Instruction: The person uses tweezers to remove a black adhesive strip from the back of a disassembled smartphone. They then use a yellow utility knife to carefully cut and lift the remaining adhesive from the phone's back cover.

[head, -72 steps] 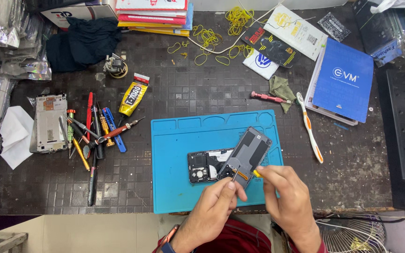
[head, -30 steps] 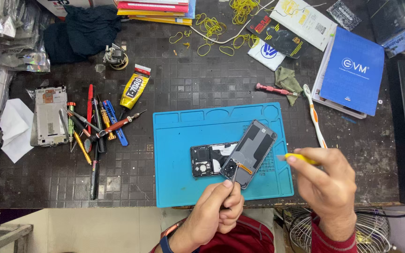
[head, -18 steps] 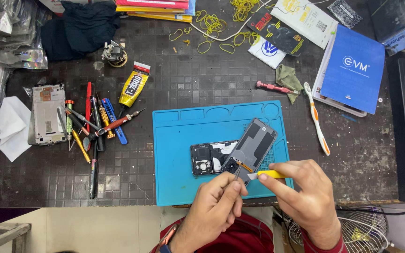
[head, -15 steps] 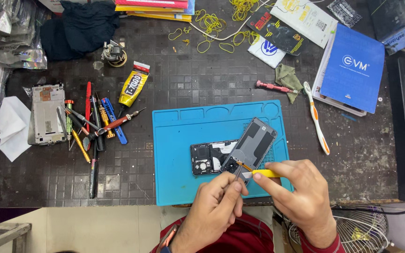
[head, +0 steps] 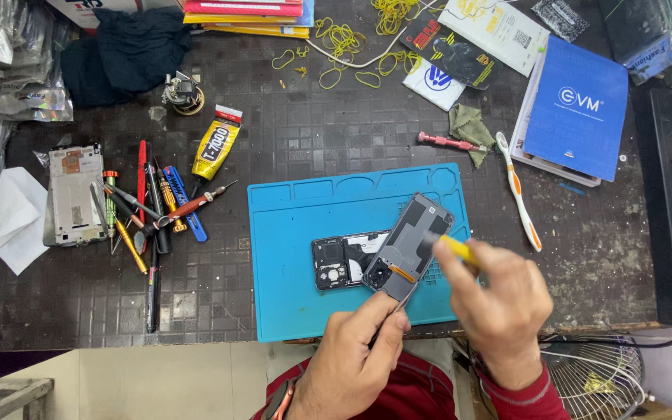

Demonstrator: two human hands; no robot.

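My left hand pinches the lower corner of a grey phone back cover and holds it tilted above the blue work mat. My right hand grips a yellow-handled tool whose tip rests against the cover's right side. An opened phone body with its dark insides showing lies flat on the mat, partly hidden under the cover.
Screwdrivers and tweezers lie left of the mat beside a bare phone frame. A yellow glue tube, a toothbrush, a red screwdriver, a blue box and yellow rubber bands lie farther back. A fan sits lower right.
My right hand swung out to the right, came back to the cover's lower edge, and now has slid the yellow tool up along the cover's right side. The left hand keeps its hold.
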